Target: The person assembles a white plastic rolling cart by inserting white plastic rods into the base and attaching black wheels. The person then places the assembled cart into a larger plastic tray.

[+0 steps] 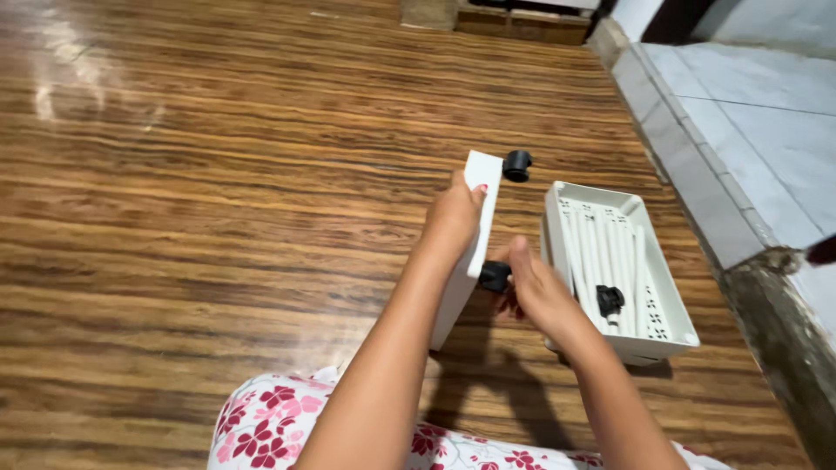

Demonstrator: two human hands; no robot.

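Left hand [453, 218] fingers grasp white panel [475, 228] | right hand [535, 292] fingers pinch black caster [495, 276]

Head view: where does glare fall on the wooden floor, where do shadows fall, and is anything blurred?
Head view: white glare lies on the glossy brown wooden floor at upper left; the arms cast a dark shadow towards the person, under the right hand; the white rectangular plastic panel held by the left hand and the white plastic tray look sharp; edges bend slightly, as with a wide lens.
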